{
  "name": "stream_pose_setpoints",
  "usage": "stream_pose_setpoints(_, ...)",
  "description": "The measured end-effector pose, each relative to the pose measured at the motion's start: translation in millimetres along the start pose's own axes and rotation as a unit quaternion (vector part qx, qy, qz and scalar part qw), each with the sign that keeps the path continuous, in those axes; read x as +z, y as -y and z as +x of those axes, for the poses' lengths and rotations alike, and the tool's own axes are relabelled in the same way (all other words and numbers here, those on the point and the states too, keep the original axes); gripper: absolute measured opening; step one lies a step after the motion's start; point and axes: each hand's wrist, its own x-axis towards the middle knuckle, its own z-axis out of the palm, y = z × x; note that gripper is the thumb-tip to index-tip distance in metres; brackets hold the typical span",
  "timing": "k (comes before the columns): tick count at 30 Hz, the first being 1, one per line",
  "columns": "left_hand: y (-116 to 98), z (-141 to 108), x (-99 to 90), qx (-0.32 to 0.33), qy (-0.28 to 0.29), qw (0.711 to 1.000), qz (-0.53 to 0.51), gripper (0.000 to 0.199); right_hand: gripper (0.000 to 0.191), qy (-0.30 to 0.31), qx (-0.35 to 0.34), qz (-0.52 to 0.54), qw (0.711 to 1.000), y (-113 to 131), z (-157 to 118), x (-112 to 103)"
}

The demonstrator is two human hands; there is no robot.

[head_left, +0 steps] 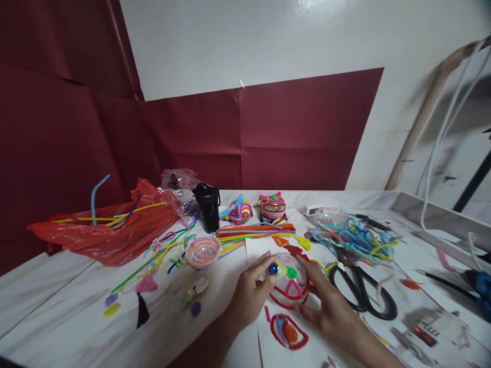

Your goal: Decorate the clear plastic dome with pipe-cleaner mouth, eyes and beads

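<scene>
A clear rounded plastic piece (pixel 284 283) trimmed with red, pink, green and blue pipe cleaners rests on a white sheet of paper (pixel 251 250). My left hand (pixel 253 286) grips its left side, the thumb and fingers near a blue disc on it. On the opposite side my right hand (pixel 324 296) curls round it, fingers along the top edge and thumb low. Just below lies a red-edged pipe cleaner shape (pixel 288 332) with blue and orange inside. To the right of my right hand are black-handled scissors (pixel 362 289).
Pipe cleaners (pixel 255 232) lie in a bundle behind, near two decorated pieces (pixel 273 207). A black tumbler (pixel 208 207), a small bowl (pixel 202 251) and a red plastic bag (pixel 115 235) stand left. Tangled strips (pixel 356 237) and a hot glue gun (pixel 433 332) are right.
</scene>
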Motion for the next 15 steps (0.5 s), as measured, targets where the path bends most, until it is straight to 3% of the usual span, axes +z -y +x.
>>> stream_pose_setpoints(15, 3.1, 0.6, 1.0, -0.011, -0.002, 0.999, 0.037, 0.045, 0.081, 0.014, 0.026, -0.024, 0.999, 8.4, -1.1, -3.7)
